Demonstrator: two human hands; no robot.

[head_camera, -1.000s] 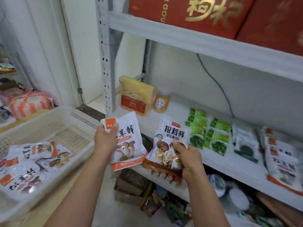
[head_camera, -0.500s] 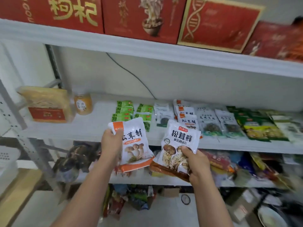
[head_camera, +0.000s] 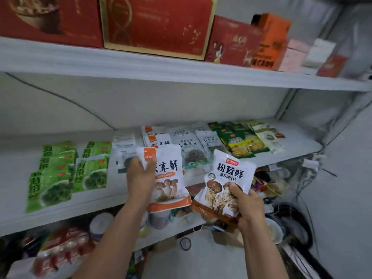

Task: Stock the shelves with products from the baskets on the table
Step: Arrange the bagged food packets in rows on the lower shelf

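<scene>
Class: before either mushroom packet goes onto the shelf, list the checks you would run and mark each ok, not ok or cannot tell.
1. Grip of left hand on orange-banded packet: ok.
2. Grip of right hand on brown-banded packet: ok.
3. Matching orange-labelled stack found on middle shelf: ok.
4. Matching stack for the brown-banded packet: cannot tell.
5. Bare space at the middle shelf's front: ok.

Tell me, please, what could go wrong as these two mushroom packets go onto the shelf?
The left hand grips the orange-banded packet only near its top corner, so it may slip. The brown-banded packet in the right hand looks similar and could land on the orange-labelled stack.
</scene>
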